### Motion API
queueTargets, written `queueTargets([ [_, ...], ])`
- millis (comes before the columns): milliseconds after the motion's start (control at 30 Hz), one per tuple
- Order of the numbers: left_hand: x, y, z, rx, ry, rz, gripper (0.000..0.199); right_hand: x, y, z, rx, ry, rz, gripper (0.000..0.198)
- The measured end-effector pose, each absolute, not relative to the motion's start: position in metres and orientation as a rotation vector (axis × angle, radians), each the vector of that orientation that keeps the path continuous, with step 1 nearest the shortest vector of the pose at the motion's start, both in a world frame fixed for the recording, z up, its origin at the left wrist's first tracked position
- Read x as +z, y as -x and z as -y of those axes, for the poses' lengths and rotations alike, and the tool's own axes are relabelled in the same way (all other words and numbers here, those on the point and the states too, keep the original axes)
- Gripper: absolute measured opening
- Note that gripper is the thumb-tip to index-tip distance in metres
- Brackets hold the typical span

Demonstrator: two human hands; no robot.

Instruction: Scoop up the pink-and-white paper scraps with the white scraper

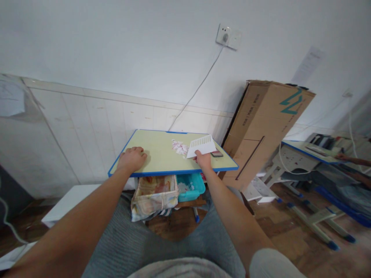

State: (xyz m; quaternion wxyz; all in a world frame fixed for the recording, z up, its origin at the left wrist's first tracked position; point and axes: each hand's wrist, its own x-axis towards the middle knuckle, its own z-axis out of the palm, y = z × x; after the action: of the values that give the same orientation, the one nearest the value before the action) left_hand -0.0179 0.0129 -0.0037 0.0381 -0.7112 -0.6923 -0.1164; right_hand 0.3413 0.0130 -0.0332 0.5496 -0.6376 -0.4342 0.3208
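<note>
My right hand [203,158] grips a white card [204,146] with a row of narrow slots along its far edge, thumb on top. The card is held tilted over the right part of a pale yellow tabletop [162,164] with blue edging. Just left of the card lies a loose pile of small white and pinkish pieces [179,147]. Partly covered by the card is a small dark-edged, striped item [217,153], whose kind I cannot make out. My left hand [133,159] rests on the left side of the tabletop, fingers loosely bent, holding nothing visible.
Below the tabletop sit a cloth-lined basket [155,200] and a turquoise bin [199,185] with whitish bits inside. A tall cardboard box [266,116] leans at the right. A cable [199,87] runs from the wall socket [228,37] behind the table. Another person's hand [342,156] shows far right.
</note>
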Motion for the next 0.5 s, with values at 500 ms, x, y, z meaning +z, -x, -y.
queueTargets([
  [500, -0.0047, 0.0176, -0.0137, -0.342, 2.184, 2.123, 0.068, -0.0293, -0.3375, -0.0095, 0.82, 1.543, 1.083, 0.04],
])
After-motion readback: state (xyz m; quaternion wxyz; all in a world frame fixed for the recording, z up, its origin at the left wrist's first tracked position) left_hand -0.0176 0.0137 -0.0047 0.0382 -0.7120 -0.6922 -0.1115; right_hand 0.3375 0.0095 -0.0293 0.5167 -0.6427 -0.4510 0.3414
